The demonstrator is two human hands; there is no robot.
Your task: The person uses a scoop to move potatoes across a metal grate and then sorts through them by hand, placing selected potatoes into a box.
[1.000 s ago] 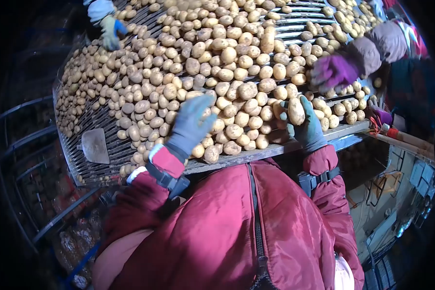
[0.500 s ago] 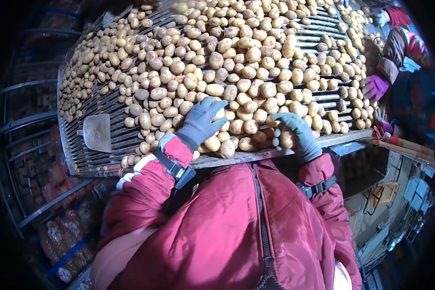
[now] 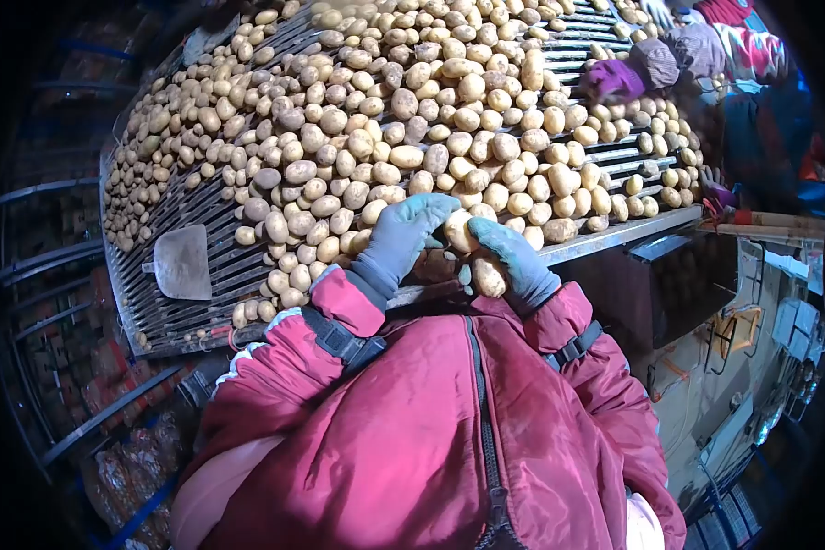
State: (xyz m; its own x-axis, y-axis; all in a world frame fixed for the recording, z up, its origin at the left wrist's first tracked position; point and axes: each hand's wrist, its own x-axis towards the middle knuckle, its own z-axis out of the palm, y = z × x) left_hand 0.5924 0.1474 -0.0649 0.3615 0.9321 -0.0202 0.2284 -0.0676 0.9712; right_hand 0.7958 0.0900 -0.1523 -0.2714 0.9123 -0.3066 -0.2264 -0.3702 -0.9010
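Gloved in grey-blue, my left hand (image 3: 401,236) pinches a pale potato (image 3: 460,232) between fingers and thumb at the table's front edge. My right hand (image 3: 515,260), in a greenish-grey glove, touches that potato's right side with its fingertips. Lower down, a second potato (image 3: 489,275) sits in the curl of my right hand, close to my jacket. Many loose potatoes (image 3: 403,104) lie beyond both hands on the slatted metal table (image 3: 614,165).
A flat metal scoop (image 3: 182,263) rests on the slats at left. A co-worker's purple-gloved hand (image 3: 614,82) reaches over the potatoes at upper right. The metal front rim (image 3: 619,236) runs in front of me. At lower right is an orange-framed item (image 3: 738,332).
My hands have come together at the front edge, the right moving left and toward me. Both now meet at one potato. The co-worker's purple glove has reached farther left over the table.
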